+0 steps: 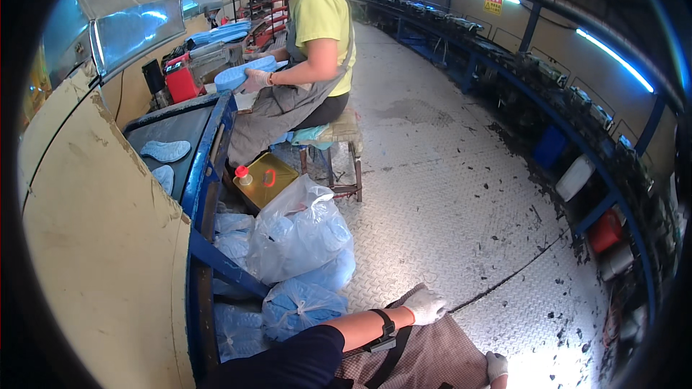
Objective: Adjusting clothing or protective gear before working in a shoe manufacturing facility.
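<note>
Cloth, brown, finely checked, one piece: lower centre of the frame, spread between both hands, a dark strap across it. Left hand, white-gloved: on the cloth's upper edge, back of the hand uppermost; from my remote seat I cannot tell whether its fingers grip. Right hand, white-gloved: at the cloth's right corner, near the lower edge; pinching or merely resting, I cannot tell. Step in hand, by my judgement: steadying the cloth at two places. A further move, I judge, calls for a sure hold on those edges and a left arm kept off the bags.

Surroundings, as I log them. Plastic bags, several, pale-blue contents: left of centre, crowding the left forearm's side. Tin, gold, red-capped: behind them. Table, blue-framed, bearing pale-blue sole shapes: left. Panel, cream, chipped: far left, blocking my sight beyond. Co-worker, seated on a stool, holding a blue sole-shaped piece: upper centre, barring the way past the table. Machine line: right side, curving away.
</note>
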`<state>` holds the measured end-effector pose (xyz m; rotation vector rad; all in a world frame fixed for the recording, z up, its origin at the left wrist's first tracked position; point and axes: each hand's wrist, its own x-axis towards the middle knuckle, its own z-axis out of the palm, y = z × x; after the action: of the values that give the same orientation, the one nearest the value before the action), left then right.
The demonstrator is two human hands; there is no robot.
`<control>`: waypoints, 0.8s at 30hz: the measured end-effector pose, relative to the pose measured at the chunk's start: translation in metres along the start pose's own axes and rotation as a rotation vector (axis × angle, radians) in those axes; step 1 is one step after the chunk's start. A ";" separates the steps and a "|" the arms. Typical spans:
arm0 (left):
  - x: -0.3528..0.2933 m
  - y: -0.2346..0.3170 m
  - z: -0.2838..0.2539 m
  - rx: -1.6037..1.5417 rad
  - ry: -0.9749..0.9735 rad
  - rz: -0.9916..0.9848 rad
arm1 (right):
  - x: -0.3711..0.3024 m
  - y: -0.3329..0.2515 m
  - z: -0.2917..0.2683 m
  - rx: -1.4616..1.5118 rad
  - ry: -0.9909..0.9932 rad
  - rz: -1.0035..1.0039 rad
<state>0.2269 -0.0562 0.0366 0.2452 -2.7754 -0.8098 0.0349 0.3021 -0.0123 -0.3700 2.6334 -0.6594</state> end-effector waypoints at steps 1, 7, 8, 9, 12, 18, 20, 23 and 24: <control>0.000 0.001 -0.001 0.002 0.000 -0.001 | 0.000 -0.001 0.000 0.001 -0.001 -0.001; -0.006 0.002 -0.001 0.002 -0.002 -0.014 | -0.006 -0.007 -0.001 -0.033 -0.019 -0.011; -0.007 0.001 0.001 0.016 -0.004 -0.024 | -0.007 -0.006 0.000 -0.008 -0.023 -0.005; -0.009 0.001 0.003 0.028 -0.009 -0.033 | -0.008 -0.003 0.001 0.016 -0.027 0.003; -0.001 0.014 0.003 -0.030 0.040 0.047 | -0.008 0.025 -0.004 0.012 0.034 0.013; -0.010 -0.020 0.006 -0.115 0.043 -0.057 | -0.025 -0.064 -0.009 -0.055 -0.206 0.065; 0.021 -0.001 0.019 -0.042 0.044 0.060 | -0.008 -0.006 -0.015 -0.147 -0.146 0.050; 0.011 0.005 0.001 0.019 0.013 -0.029 | -0.020 -0.045 -0.019 -0.096 -0.185 0.054; 0.011 0.011 0.002 0.051 0.081 -0.013 | -0.017 -0.040 -0.021 -0.089 -0.165 0.096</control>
<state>0.2145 -0.0486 0.0430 0.2990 -2.7240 -0.7167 0.0464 0.2822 0.0301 -0.3081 2.5104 -0.4613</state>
